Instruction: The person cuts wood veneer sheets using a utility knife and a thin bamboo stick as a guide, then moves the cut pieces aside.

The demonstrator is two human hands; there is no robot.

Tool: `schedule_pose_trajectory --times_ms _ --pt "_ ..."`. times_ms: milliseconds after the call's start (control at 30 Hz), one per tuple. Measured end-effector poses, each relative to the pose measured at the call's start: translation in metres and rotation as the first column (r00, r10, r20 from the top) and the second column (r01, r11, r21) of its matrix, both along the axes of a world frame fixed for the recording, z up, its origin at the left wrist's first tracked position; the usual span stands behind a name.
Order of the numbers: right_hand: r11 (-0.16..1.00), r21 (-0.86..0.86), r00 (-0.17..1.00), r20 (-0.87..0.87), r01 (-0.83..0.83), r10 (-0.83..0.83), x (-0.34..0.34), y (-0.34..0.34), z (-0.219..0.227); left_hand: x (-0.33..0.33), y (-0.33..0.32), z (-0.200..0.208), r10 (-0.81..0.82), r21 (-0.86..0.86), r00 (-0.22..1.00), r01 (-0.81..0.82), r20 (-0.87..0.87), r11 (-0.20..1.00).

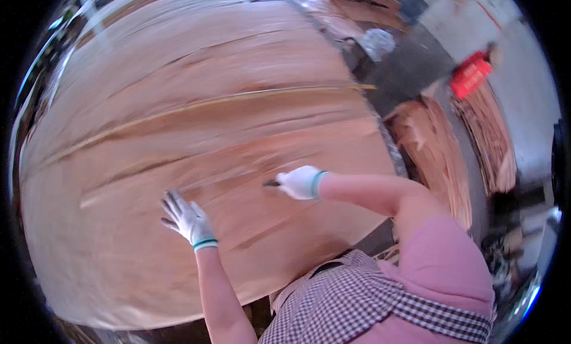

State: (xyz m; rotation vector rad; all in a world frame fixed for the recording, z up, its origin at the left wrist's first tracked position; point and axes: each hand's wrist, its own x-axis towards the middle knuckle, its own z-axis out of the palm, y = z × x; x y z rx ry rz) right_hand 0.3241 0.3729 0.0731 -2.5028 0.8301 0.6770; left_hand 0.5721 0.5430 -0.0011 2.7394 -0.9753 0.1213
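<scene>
Closest to us, we see our checked apron (pixel 333 302) and pink shirt (pixel 443 255) at the edge of a broad, light brown wood sheet (pixel 148 272). We wear 2 white gloves with green cuffs. Our left hand (pixel 189 220) is spread wide, fingers apart, over the near part of the wood sheet; we cannot tell whether the palm presses on it. Our right hand (pixel 301 183), farther right, is closed around a small dark tool (pixel 272 183), whose tip points left over the wood sheet; we cannot make out its exact kind.

Beyond both hands, we see long creases and gaps in the wood, then a thin yellowish strip (pixel 267 92) lying across it from left to right, its right end jutting past the edge. To the right of the wood sheet, we have 2 piles of thin wood, a nearer pile (pixel 431 147) and a farther pile (pixel 488 141), with a red object (pixel 471 74) at the farther pile's upper end. Farther off, we find crumpled clear plastic (pixel 377 43) near the dark floor (pixel 416 58).
</scene>
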Motion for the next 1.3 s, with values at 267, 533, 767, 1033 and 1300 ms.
schedule_pose_trajectory --times_ms 267,533,767,1033,1300 --pt "1.0 0.016 0.999 -0.043 -0.001 0.002 -0.126 -0.072 0.006 -0.067 -0.039 -0.012 -0.171 0.224 0.985 0.165 0.008 0.961" --pt "0.916 -0.32 0.798 -0.472 0.241 -0.375 -0.457 -0.236 0.017 -0.073 -0.041 -0.022 -0.171 0.246 0.982 0.148 0.075 0.958" --pt "0.828 -0.421 0.897 0.394 0.371 -0.202 -0.266 -0.212 0.013 -0.049 -0.027 -0.013 -0.189 0.225 0.979 0.2 -0.07 0.954" --pt "0.936 -0.308 0.815 0.49 -0.169 0.309 0.075 -0.086 0.017 0.022 0.008 -0.006 -0.03 0.009 0.997 0.03 0.068 1.0" --pt "0.841 -0.217 0.746 0.389 -0.495 0.54 0.334 0.047 -0.022 0.018 0.014 -0.006 -0.061 -0.134 0.988 0.041 -0.141 0.99"
